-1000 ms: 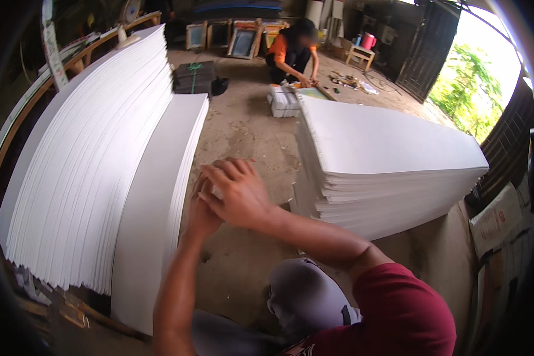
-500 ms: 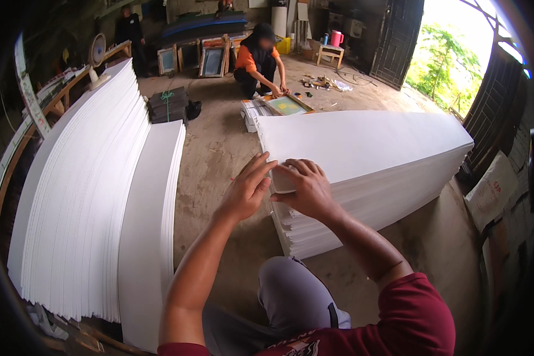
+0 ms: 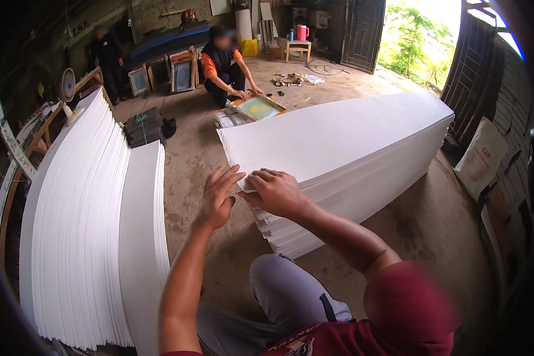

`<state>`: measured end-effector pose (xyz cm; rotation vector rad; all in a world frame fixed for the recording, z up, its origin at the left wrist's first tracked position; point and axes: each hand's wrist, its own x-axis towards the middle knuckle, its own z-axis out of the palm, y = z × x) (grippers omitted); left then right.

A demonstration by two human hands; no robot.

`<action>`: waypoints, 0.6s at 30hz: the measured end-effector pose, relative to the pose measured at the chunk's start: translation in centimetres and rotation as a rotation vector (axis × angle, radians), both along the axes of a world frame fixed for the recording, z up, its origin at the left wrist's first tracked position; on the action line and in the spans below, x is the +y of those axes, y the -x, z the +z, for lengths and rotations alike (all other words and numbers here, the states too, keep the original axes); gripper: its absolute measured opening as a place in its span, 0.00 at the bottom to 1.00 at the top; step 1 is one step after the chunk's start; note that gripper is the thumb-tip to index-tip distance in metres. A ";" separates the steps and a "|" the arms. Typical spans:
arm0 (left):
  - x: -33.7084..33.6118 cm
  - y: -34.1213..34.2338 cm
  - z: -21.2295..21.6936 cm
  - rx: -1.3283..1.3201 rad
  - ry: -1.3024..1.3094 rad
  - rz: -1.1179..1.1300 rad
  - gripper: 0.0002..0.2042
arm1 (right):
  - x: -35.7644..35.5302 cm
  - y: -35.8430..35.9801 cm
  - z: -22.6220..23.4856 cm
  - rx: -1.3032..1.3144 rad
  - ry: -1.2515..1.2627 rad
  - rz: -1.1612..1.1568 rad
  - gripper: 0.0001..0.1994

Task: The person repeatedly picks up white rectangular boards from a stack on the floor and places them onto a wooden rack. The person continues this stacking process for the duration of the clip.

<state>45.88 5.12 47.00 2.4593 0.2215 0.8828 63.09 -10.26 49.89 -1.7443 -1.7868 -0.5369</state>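
A tall stack of large white sheets (image 3: 344, 139) stands on the floor in front of me, its near left corner between my hands. My right hand (image 3: 276, 193) is closed over that corner, fingers on top and thumb below, gripping the uppermost sheets. How many sheets it holds is hidden. My left hand (image 3: 219, 199) is upright at the left edge of the same corner, its fingers stretched out and fingertips close to the sheet edge. Along the side below, the sheet edges are uneven.
At my left, more white sheets (image 3: 77, 231) lean in a long row, with a fan (image 3: 69, 86) behind. A co-worker (image 3: 225, 68) crouches beyond the stack, hands on a framed screen (image 3: 258, 108). Another person (image 3: 108, 62) stands farther back. A dark bundle (image 3: 145, 127) lies on the floor.
The view has shifted, so the stack and the background sit farther left in the picture. Both my hands remain at the same corner, the right still gripping it.
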 end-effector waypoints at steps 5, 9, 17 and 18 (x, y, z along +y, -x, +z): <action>-0.8 -1.6 4.9 -0.055 -0.347 0.074 0.25 | -0.6 0.2 1.7 -0.165 -0.220 -0.043 0.15; -1.0 -2.0 6.3 -0.142 -0.478 0.049 0.16 | -3.7 0.2 3.1 -0.137 -0.252 0.091 0.20; 3.0 10.5 5.6 -0.345 -0.287 0.261 0.12 | -14.1 -11.4 1.6 -0.151 -0.130 -0.322 0.28; 4.0 12.6 5.8 -0.347 -0.190 0.300 0.11 | -14.8 -12.8 1.7 -0.163 -0.128 -0.399 0.27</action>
